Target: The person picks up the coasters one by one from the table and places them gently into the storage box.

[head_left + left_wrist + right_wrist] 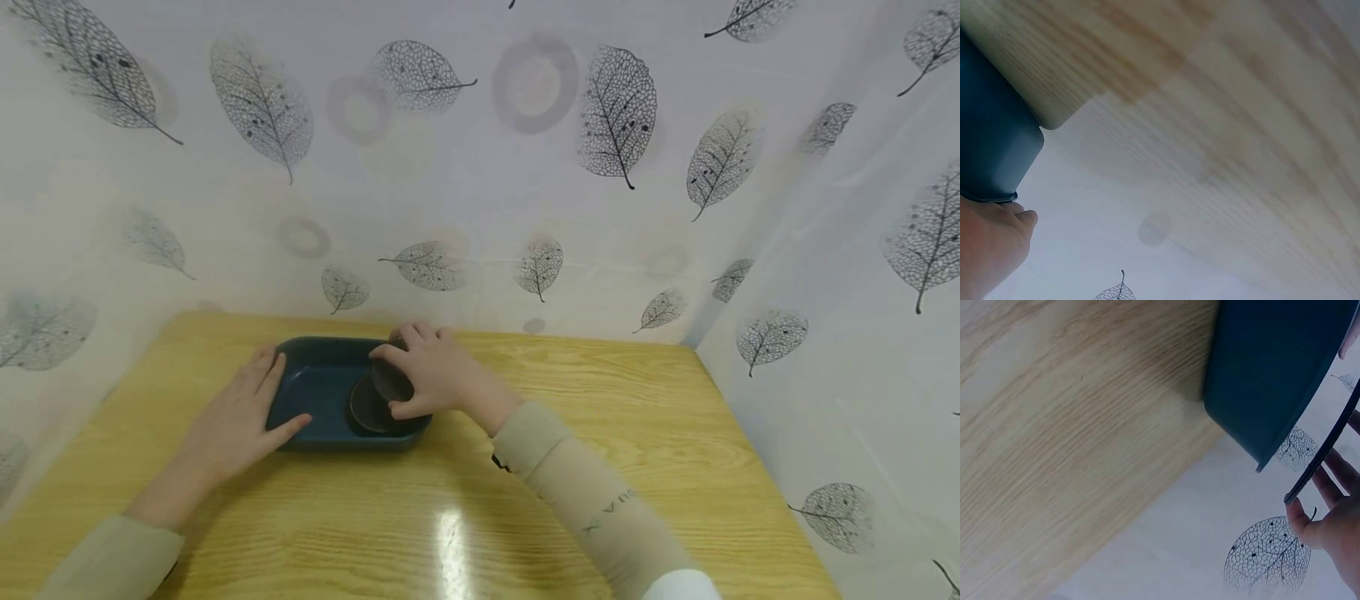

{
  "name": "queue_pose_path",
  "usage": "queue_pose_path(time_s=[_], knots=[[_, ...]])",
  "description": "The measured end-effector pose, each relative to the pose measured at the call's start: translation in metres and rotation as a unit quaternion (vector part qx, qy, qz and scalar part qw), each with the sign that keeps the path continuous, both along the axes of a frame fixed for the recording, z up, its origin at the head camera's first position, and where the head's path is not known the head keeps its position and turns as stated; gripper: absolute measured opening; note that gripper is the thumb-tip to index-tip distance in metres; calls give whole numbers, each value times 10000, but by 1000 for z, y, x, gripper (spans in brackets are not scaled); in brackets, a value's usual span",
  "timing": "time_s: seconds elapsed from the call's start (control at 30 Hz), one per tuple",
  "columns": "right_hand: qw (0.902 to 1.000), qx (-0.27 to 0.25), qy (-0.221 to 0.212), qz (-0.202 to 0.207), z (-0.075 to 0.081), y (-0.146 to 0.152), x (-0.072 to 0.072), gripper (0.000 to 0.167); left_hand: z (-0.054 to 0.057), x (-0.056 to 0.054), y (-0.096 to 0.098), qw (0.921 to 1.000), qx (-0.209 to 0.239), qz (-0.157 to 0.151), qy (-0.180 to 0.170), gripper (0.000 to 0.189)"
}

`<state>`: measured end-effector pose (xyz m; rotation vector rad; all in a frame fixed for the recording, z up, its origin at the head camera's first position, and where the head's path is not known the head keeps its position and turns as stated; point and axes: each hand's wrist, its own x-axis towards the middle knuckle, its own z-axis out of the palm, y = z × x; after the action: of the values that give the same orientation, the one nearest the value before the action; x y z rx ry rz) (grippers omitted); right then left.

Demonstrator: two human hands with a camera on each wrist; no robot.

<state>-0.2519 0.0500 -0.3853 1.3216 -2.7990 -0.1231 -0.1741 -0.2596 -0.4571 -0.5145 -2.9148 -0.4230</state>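
Observation:
A dark teal rectangular tray [318, 396] sits on the wooden table. My left hand [232, 425] rests on its left end, fingers nearly straight along the rim and thumb over the front edge. Inside, toward the right, lies a dark round disc [366, 407]. Just above it my right hand [438, 375] pinches a second dark round disc [392, 382] by its edge, tilted. In the right wrist view this held disc [1322, 453] shows edge-on as thin and black, apart from the tray's outer wall [1266, 375].
The wood-grain table [600, 417] extends to the right of the tray and in front of it. A pale curtain-like sheet [465, 183] printed with leaves hangs behind the table and along its sides.

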Motion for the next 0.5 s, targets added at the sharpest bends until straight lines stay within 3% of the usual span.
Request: queue_pose_path(time_s=[0.5], knots=[[9994,279,-29,191,-17,-26,6,74,2,1,1,9999,2,53,-143,107]])
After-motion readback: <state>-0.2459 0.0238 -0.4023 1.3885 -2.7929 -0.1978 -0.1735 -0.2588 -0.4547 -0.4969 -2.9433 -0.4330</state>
